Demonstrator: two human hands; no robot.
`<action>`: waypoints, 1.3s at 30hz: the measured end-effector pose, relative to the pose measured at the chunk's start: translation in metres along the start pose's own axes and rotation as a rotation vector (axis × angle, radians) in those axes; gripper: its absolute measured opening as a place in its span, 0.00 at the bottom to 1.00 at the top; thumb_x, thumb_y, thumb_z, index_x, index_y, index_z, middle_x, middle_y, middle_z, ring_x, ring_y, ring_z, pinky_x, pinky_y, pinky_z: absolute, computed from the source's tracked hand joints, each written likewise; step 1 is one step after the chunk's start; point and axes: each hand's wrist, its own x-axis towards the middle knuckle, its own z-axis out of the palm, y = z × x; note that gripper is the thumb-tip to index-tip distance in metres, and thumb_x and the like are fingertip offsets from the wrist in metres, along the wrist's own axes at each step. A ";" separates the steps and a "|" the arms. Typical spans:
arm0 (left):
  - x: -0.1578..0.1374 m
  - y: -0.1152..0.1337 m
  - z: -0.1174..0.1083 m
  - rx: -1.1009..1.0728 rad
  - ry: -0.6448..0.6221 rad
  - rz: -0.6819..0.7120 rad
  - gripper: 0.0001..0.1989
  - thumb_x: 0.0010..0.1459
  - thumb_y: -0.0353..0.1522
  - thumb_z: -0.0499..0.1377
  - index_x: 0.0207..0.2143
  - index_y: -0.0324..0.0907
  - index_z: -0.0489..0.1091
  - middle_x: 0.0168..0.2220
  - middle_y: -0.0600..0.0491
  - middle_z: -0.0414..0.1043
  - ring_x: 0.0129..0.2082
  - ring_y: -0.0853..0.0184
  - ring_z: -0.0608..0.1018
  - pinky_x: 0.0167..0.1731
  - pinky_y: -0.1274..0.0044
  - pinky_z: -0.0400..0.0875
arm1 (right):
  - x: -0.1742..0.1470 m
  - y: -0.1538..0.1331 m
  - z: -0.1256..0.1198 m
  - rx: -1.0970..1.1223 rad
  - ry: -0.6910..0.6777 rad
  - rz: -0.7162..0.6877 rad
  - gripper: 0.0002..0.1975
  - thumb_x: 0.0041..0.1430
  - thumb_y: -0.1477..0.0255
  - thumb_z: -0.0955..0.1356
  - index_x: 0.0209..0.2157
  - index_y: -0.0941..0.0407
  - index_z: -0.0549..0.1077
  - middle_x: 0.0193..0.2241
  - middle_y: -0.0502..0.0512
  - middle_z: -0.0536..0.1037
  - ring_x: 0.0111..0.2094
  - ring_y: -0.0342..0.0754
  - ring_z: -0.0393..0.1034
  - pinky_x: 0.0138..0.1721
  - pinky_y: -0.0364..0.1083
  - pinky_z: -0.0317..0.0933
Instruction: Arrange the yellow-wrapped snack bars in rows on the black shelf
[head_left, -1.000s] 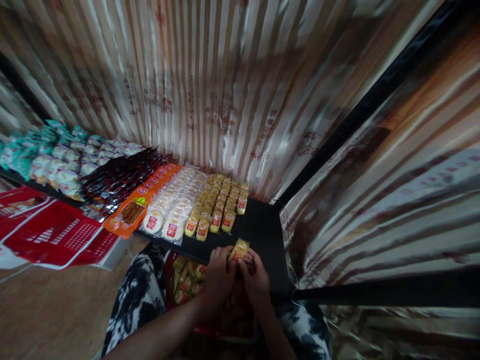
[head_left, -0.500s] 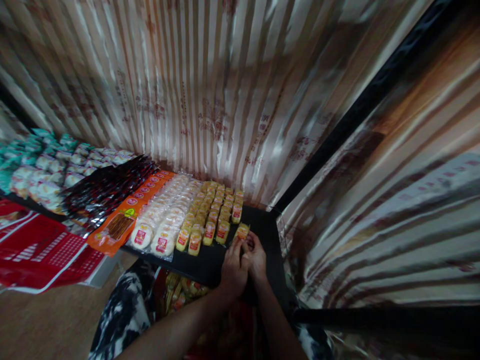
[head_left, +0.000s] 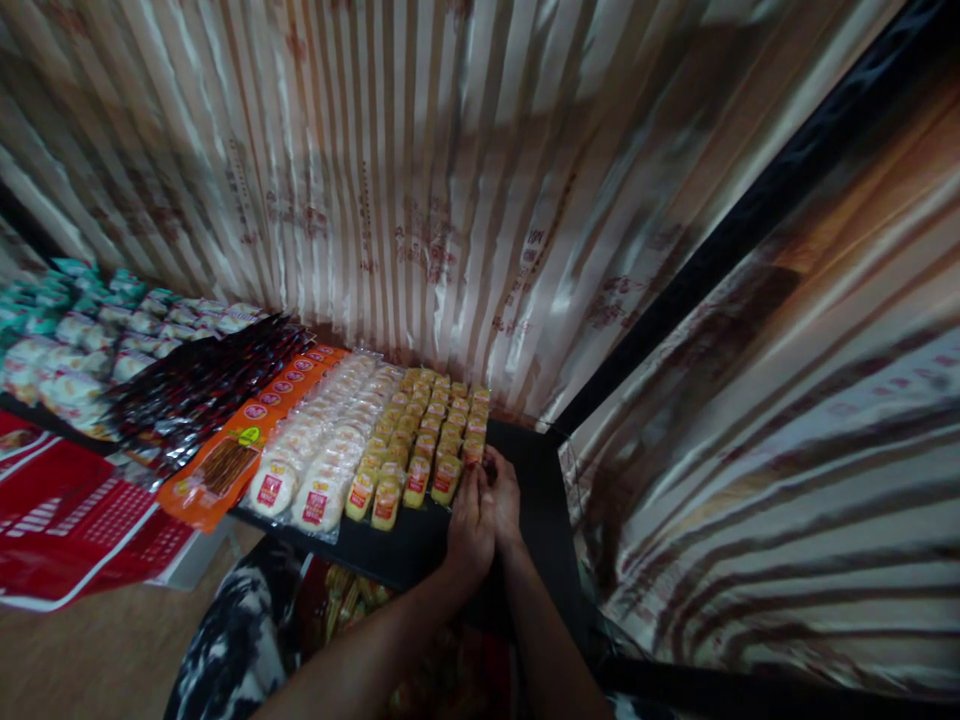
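My left hand (head_left: 471, 525) and my right hand (head_left: 504, 495) are together at the near end of the rightmost row on a black shelf (head_left: 536, 500). Their fingers are closed around the near end of a small yellow wrapped cake (head_left: 473, 452), which sits against the row and is partly hidden by the fingertips. Left of my hands, several rows of the same yellow wrapped cakes (head_left: 417, 482) run back toward the curtain. Beside those lie two rows of white round wrapped crackers (head_left: 318, 503) with red labels.
Farther left are orange snack packets (head_left: 225, 465), dark shiny packets (head_left: 202, 390) and white-and-teal packets (head_left: 75, 345). A red printed box (head_left: 82, 510) stands below. More yellow packets (head_left: 349, 600) lie beneath the shelf. A striped curtain (head_left: 420, 200) and a black post (head_left: 675, 280) bound the shelf.
Both hands have moved slightly forward and left with the yellow wrapped cake, from just short of the rightmost row to its near end. The view has shifted a little.
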 end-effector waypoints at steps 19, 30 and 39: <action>-0.019 0.001 -0.008 0.063 -0.062 0.121 0.26 0.59 0.33 0.44 0.58 0.33 0.57 0.61 0.43 0.54 0.62 0.61 0.56 0.61 0.68 0.50 | -0.022 0.010 0.003 -0.069 0.041 -0.042 0.22 0.50 0.68 0.60 0.47 0.59 0.68 0.45 0.62 0.70 0.48 0.53 0.63 0.52 0.54 0.57; -0.119 -0.011 -0.058 0.091 -0.162 0.204 0.23 0.62 0.37 0.45 0.56 0.37 0.60 0.57 0.43 0.61 0.57 0.63 0.63 0.58 0.68 0.58 | -0.127 -0.019 -0.022 0.054 -0.108 -0.051 0.20 0.51 0.70 0.59 0.45 0.55 0.71 0.42 0.57 0.74 0.43 0.49 0.69 0.47 0.50 0.63; -0.159 -0.073 -0.110 0.220 -0.203 0.055 0.18 0.62 0.34 0.43 0.45 0.42 0.69 0.45 0.48 0.72 0.46 0.67 0.72 0.50 0.74 0.65 | -0.215 -0.021 -0.001 0.001 -0.458 -0.016 0.18 0.50 0.74 0.60 0.40 0.52 0.75 0.42 0.57 0.77 0.44 0.51 0.71 0.49 0.51 0.63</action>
